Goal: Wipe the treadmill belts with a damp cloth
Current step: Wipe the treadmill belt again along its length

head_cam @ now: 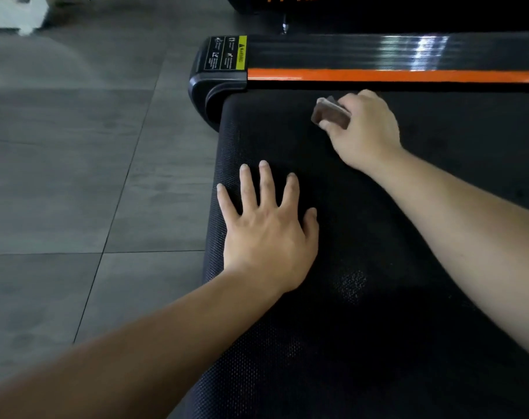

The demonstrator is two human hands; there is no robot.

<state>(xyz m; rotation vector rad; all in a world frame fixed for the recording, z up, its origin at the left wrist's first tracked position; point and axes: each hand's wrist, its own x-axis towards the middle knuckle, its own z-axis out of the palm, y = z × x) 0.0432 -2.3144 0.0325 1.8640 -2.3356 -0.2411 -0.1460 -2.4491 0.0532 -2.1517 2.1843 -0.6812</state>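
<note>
Here's the black textured belt (378, 297), running along the near side of the orange-striped rail (378, 75), with grey tiled floor (76, 176) beyond the rail's end. The left hand (269, 234) lies flat on the belt with fingers spread, well back from the rail. I'd say it's bracing the body and steadying the belt against the rubbing. The right hand (366, 131) is close to the rail, fingers curled around a small folded brown cloth (329, 114) held low at the belt just short of the rail. It's folded tight, likely to press into that edge strip. A warning label (227, 54) sits on the rail's end.
</note>
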